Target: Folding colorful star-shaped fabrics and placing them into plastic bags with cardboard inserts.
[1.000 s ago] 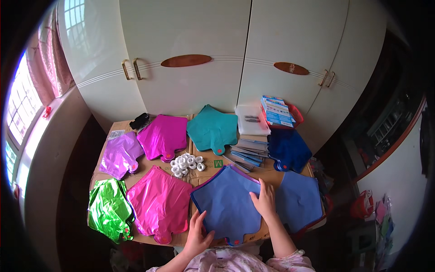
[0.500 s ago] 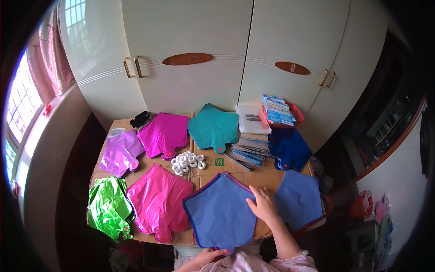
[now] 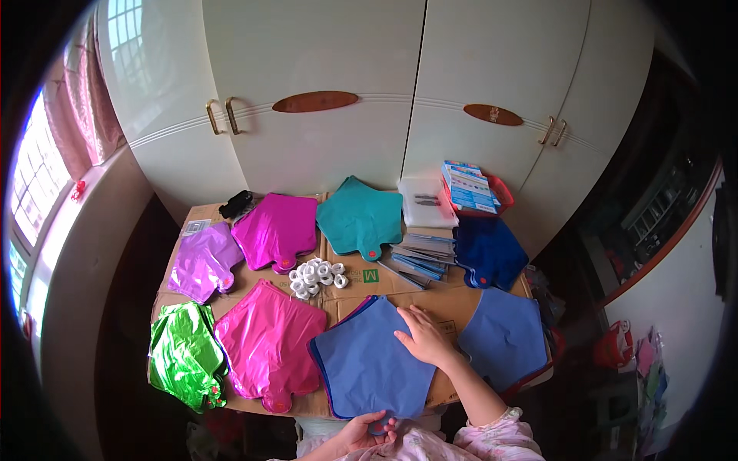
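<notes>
A stack of flat, uninflated blue star-shaped foil balloons (image 3: 373, 353) lies in front of me on the cardboard, with a purple edge showing beneath its upper left side. My left hand (image 3: 367, 434) is at the stack's near end, fingers curled round the rounded neck of the top blue balloon. My right hand (image 3: 424, 338) rests on the upper right edge of that balloon, its fingers stretched out and grasping nothing. To the right lies another stack with a matt blue balloon (image 3: 503, 338) on top.
Around the cardboard (image 3: 357, 296) lie pink (image 3: 269, 346), green (image 3: 183, 349), lilac (image 3: 204, 261), magenta (image 3: 275, 230), teal (image 3: 360, 215) and dark blue (image 3: 490, 250) foil stacks. White ribbon rolls (image 3: 315, 276), silver-blue strips (image 3: 421, 257), clear bags (image 3: 427, 203) and a red basket (image 3: 503, 196) sit farther back.
The top blue balloon has turned and shifted slightly right over its stack. My right hand has moved left and up along its edge; my left hand has turned, showing more of its fingers.
</notes>
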Available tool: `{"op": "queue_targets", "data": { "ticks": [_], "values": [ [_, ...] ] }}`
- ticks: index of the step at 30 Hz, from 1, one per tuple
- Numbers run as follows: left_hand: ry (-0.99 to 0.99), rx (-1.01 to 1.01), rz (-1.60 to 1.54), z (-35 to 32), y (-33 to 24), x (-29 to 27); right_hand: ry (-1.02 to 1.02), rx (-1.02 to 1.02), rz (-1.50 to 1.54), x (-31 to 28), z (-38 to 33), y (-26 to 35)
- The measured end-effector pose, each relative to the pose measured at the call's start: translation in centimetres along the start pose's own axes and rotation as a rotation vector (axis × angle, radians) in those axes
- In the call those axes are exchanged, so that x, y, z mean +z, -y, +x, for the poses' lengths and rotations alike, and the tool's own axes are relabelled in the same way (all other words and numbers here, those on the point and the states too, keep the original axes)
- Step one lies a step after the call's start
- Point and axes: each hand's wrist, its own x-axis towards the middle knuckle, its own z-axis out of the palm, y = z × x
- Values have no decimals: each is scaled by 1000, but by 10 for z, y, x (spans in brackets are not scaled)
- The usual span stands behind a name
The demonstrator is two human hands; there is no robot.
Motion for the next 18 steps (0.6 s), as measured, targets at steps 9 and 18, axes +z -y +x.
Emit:
{"op": "queue_targets", "data": {
  "ticks": [9, 18],
  "values": [
    [-490, 348, 1018, -5, 17, -10, 29, 58, 409, 8, 32, -3],
    [-275, 226, 622, -22, 20, 18, 241, 188, 378, -3, 72, 8]
  ]
}}
